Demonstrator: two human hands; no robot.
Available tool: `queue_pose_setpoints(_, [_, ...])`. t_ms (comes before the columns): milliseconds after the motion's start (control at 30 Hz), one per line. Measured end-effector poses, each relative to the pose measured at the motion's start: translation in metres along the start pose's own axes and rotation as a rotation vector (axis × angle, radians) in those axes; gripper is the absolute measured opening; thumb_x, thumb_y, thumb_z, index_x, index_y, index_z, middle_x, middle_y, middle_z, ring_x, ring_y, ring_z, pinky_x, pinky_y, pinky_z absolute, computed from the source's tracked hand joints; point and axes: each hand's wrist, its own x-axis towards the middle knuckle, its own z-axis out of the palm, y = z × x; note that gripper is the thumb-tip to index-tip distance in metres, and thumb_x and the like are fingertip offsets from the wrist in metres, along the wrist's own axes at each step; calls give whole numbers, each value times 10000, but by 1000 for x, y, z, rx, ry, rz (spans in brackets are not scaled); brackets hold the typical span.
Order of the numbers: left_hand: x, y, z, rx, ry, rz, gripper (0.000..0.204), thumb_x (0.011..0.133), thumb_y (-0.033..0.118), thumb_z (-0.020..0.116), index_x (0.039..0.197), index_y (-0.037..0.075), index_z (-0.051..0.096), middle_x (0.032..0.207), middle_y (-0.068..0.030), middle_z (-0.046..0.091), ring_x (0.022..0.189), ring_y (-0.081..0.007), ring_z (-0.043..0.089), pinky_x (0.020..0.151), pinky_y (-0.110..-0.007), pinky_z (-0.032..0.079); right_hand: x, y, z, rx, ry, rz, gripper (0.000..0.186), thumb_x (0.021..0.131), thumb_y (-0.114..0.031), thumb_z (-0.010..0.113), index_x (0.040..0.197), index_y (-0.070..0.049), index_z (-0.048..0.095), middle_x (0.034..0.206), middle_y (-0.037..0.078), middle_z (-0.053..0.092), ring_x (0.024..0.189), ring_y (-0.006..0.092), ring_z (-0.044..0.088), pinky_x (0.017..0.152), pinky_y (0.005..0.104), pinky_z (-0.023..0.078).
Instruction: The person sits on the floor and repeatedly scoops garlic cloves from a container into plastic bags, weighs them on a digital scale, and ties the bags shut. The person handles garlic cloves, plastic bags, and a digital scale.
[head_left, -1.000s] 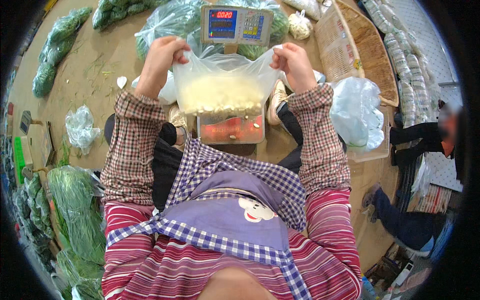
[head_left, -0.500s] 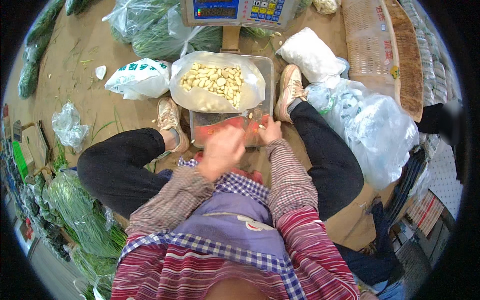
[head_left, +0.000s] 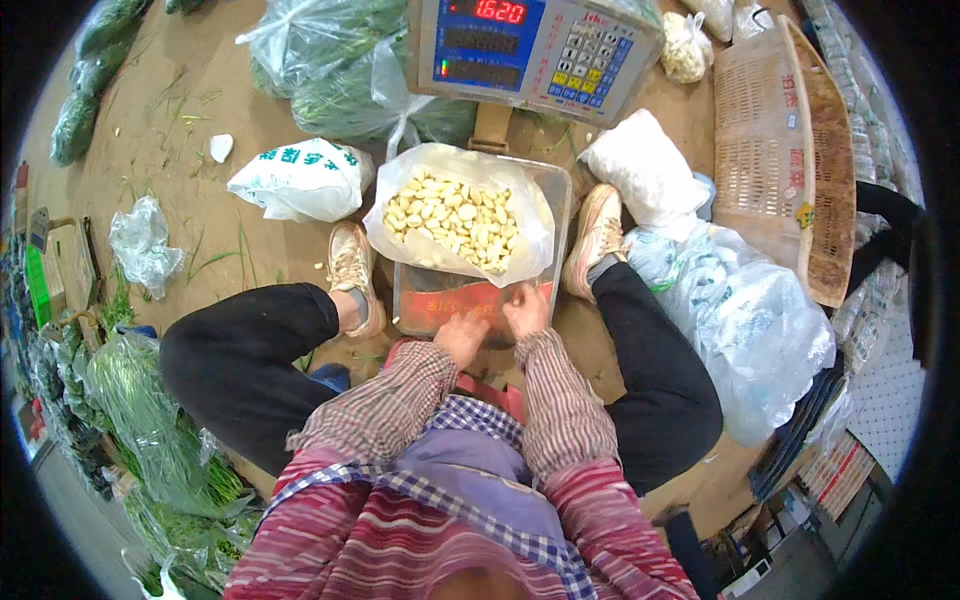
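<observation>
An open clear plastic bag [head_left: 450, 220] full of pale peeled cloves, apparently garlic, sits on the metal pan [head_left: 420, 295] of a scale, its red-lit display [head_left: 490, 15] above. Both my hands are low on the pan's front part, below the bag. My left hand [head_left: 463, 335] has its fingers curled down on the red-marked surface; my right hand [head_left: 525, 312] is closed with fingertips bunched near the bag's front edge. What either holds, if anything, is too small or hidden to make out.
A white printed bag [head_left: 295, 185], a white sack [head_left: 645, 170], piled clear bags [head_left: 750, 350], a plastic crate [head_left: 750, 150] and bagged greens [head_left: 155, 420] surround my legs. A crumpled bag [head_left: 145, 245] lies at left. A dark-clothed leg [head_left: 890, 260] is at far right.
The bag that both hands held up by its top now rests on the pan. My hands released it and came down to the pan's front; the left has moved forward since half a second ago.
</observation>
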Motion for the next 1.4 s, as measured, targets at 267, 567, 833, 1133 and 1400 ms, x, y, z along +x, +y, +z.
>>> queue_pose_setpoints(267, [-34, 39, -172, -700, 672, -158, 122, 668, 46, 555, 746, -19, 487, 632, -116, 509, 565, -181, 512, 527, -285, 416, -50, -114, -93, 1249, -366, 36, 70, 748, -70, 529, 770, -31, 475, 628, 13, 491, 472, 79, 464, 397, 206, 376])
queue_pose_setpoints(567, [-40, 17, -208, -711, 884, -183, 196, 716, 82, 554, 869, -41, 562, 669, -120, 585, 577, -158, 566, 552, -264, 455, -47, -164, -142, 1001, 170, -89, 173, 817, -84, 475, 949, 26, 492, 747, 63, 542, 550, 113, 552, 446, 201, 424])
queue_pose_setpoints(833, [-44, -7, -196, -308, 864, -276, 788, 596, 228, 700, 1179, -66, 259, 1127, -242, 335, 1041, -342, 361, 875, -371, 322, -39, -132, -133, 310, 629, -140, 463, 680, -171, 641, 1033, 28, 418, 924, 126, 488, 916, 236, 451, 769, 336, 395])
queue_pose_setpoints(1133, [-37, 15, -220, -1148, 765, -9, 127, 767, 85, 514, 769, -32, 564, 575, -8, 494, 555, -68, 474, 524, -203, 395, -39, -149, -173, 1049, 64, -104, 188, 828, -118, 458, 695, 7, 499, 552, -5, 450, 486, 56, 389, 453, 194, 323])
queue_pose_setpoints(1400, [-253, 145, -351, -459, 1089, 807, 191, 656, 14, 583, 841, 31, 626, 1015, -145, 473, 930, -201, 427, 790, -300, 324, -245, -208, -365, 459, 238, -1073, 87, 676, -7, 587, 696, 22, 508, 595, 76, 500, 539, 174, 471, 518, 254, 368])
